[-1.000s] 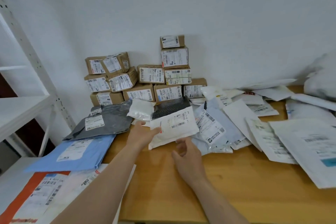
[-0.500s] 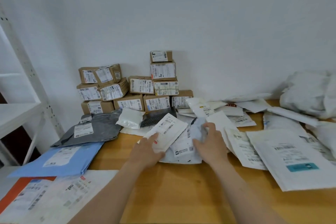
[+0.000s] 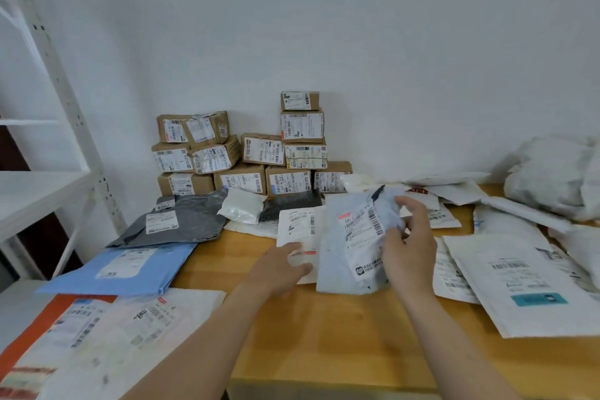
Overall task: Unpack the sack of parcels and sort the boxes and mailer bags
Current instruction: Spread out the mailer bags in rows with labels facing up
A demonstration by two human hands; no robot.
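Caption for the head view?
Right hand grips a pale blue mailer bag, left hand rests on a white mailer, cardboard boxes stacked behind.

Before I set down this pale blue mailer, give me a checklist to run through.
1. Right hand grips the pale blue mailer: ok, fingers are curled round its crumpled top.
2. Left hand free: cannot tell. It lies at the white mailer's lower edge, and whether it pinches is unclear.
3. Label faces up: ok, the barcode is visible.
4. Bare table in front of the hands: ok.
5. Stack of boxes out of the way: ok, it stands against the wall.
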